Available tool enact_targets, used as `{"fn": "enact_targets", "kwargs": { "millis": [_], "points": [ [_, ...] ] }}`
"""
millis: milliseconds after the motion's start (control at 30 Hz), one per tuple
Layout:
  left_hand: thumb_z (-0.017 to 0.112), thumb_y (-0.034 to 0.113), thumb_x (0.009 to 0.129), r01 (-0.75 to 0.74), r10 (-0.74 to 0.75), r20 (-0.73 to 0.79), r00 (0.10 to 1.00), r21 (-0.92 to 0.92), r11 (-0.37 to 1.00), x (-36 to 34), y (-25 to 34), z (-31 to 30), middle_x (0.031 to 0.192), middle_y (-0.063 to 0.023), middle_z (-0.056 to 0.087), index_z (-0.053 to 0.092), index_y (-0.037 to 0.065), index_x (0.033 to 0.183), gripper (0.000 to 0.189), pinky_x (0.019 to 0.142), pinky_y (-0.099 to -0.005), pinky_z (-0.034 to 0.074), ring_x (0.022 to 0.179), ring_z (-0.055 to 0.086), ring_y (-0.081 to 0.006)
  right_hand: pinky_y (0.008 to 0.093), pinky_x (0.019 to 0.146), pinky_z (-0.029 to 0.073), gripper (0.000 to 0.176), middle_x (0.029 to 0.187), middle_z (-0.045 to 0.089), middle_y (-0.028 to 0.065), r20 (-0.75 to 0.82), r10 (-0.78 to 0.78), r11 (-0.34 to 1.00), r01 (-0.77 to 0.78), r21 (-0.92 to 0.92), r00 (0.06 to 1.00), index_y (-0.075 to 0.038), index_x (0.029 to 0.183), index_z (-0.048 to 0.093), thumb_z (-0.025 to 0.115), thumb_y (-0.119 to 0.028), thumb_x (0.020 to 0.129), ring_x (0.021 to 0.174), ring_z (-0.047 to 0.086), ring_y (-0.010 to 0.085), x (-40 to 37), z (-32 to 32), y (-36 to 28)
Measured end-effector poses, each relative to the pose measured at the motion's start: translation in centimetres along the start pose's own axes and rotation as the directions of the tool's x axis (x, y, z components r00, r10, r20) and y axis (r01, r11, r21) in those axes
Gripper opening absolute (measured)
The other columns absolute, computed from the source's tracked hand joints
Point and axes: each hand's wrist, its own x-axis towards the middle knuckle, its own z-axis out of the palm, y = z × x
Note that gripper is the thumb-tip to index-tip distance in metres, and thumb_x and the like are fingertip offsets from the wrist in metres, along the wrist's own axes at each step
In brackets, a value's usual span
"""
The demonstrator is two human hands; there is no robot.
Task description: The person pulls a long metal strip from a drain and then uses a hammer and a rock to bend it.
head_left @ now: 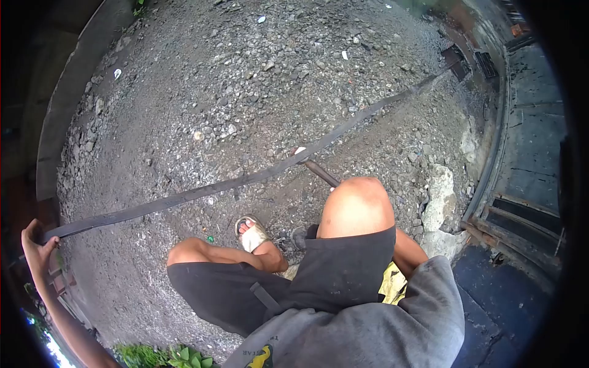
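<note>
A long, flat dark grey strip (245,180) stretches across the gravel from the far left to the upper right. At its left end, my left hand (40,244) is closed around it, thumb on the near side. A brown wooden-looking handle (322,173) comes out from behind my raised knee. Its far end meets the strip near the middle, beside a small whitish piece (299,150). My right hand is hidden behind that knee; only part of the right arm (410,250) shows.
Gravelly ground (202,110) with loose stones lies all around. A pale broken concrete lump (438,199) sits right of my knee. Dark metal sheets and a frame (531,141) stand along the right. A low wall (61,116) borders the left; green plants (162,356) grow below.
</note>
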Motion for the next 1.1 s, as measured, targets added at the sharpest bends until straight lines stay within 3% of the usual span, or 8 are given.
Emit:
{"fn": "enact_targets", "kwargs": {
  "millis": [200, 300, 433, 500, 567, 633, 700, 1100],
  "points": [
    [0.083, 0.054, 0.060, -0.138, 0.138, 0.013, 0.990, 0.172, 0.975, 4.1, 1.7, -2.0, 0.100, -0.0068, 0.054, 0.050, -0.005, 0.115, 0.087, 0.086, -0.0302, 0.042, 0.093, 0.052, -0.0158, 0.0358, 0.050, 0.038, 0.034, 0.055, 0.047, 0.0059, 0.047, -0.099, 0.995, 0.099, 0.018, 0.994, -0.003, 0.074, 0.058, 0.062, -0.034, 0.088, 0.053, 0.042, 0.0118, -2.9, -1.2, 1.6],
    [0.078, 0.063, 0.059, -0.132, 0.130, 0.030, 0.991, 0.105, 0.986, 5.5, 1.2, -2.9, 0.096, -0.0048, 0.051, 0.050, -0.004, 0.111, 0.090, 0.081, -0.0286, 0.041, 0.088, 0.049, -0.0140, 0.0358, 0.050, 0.038, 0.034, 0.055, 0.047, 0.0060, 0.064, -0.130, 0.991, 0.128, 0.042, 0.989, -0.004, 0.075, 0.058, 0.063, -0.034, 0.088, 0.052, 0.042, 0.0119, -3.2, 0.7, 0.7],
    [0.071, 0.074, 0.059, -0.108, 0.091, 0.075, 0.993, 0.262, 0.959, 5.5, -0.9, -6.5, 0.095, -0.0024, 0.045, 0.050, -0.002, 0.110, 0.094, 0.078, -0.0291, 0.036, 0.088, 0.042, -0.0140, 0.0359, 0.050, 0.038, 0.033, 0.055, 0.048, 0.0062, 0.083, -0.179, 0.982, 0.173, 0.079, 0.980, -0.004, 0.075, 0.058, 0.063, -0.033, 0.088, 0.052, 0.043, 0.0120, -1.8, 2.1, -0.9],
    [0.069, 0.076, 0.060, -0.195, 0.235, -0.125, 0.964, 0.269, 0.943, 4.4, -1.3, -6.8, 0.094, -0.0016, 0.044, 0.050, -0.002, 0.109, 0.095, 0.074, -0.0280, 0.036, 0.084, 0.042, -0.0125, 0.0359, 0.050, 0.038, 0.033, 0.055, 0.048, 0.0063, 0.091, -0.217, 0.973, 0.208, 0.101, 0.972, -0.004, 0.075, 0.058, 0.063, -0.033, 0.087, 0.052, 0.043, 0.0121, -1.4, 10.6, -6.9],
    [0.076, 0.067, 0.059, -0.043, 0.030, 0.056, 0.998, 0.232, 0.972, 3.4, -0.6, -8.4, 0.091, -0.0008, 0.044, 0.048, -0.001, 0.112, 0.091, 0.072, -0.0257, 0.038, 0.081, 0.042, -0.0106, 0.0359, 0.050, 0.038, 0.032, 0.055, 0.048, 0.0063, 0.099, -0.265, 0.960, 0.252, 0.122, 0.959, -0.004, 0.075, 0.058, 0.064, -0.033, 0.087, 0.052, 0.043, 0.0122, -0.1, 4.8, -3.9],
    [0.076, 0.066, 0.059, -0.015, 0.018, -0.019, 1.000, 0.164, 0.986, 1.4, -0.8, -6.8, 0.090, -0.0005, 0.044, 0.048, 0.000, 0.111, 0.089, 0.072, -0.0255, 0.037, 0.080, 0.041, -0.0105, 0.0345, 0.048, 0.038, 0.030, 0.056, 0.050, 0.0057, -0.055, -0.437, 0.899, 0.434, -0.059, 0.898, -0.004, 0.077, 0.057, 0.067, -0.031, 0.084, 0.052, 0.046, 0.0126, 1.4, 5.0, -3.7],
    [0.077, 0.064, 0.061, 0.036, -0.034, -0.052, 0.998, 0.042, 0.998, 0.2, -0.3, -4.6, 0.089, -0.0003, 0.043, 0.048, 0.001, 0.107, 0.083, 0.071, -0.0252, 0.037, 0.079, 0.041, -0.0104, 0.0338, 0.046, 0.037, 0.031, 0.055, 0.047, 0.0035, -0.028, -0.502, 0.859, 0.502, 0.099, 0.864, -0.005, 0.077, 0.056, 0.068, -0.032, 0.083, 0.050, 0.043, 0.0117, 3.1, 4.5, -2.7],
    [0.075, 0.036, 0.075, 0.040, -0.043, -0.227, 0.973, -0.017, 0.999, -3.6, 0.6, -1.0, 0.089, -0.0037, 0.047, 0.050, -0.001, 0.101, 0.052, 0.079, -0.0274, 0.040, 0.084, 0.047, -0.0138, 0.0306, 0.045, 0.031, 0.035, 0.053, 0.036, -0.0004, -0.135, -0.511, 0.834, 0.527, 0.162, 0.849, -0.003, 0.075, 0.054, 0.064, -0.035, 0.088, 0.052, 0.034, 0.0085, 3.7, 2.4, -7.8]
  ]
}}
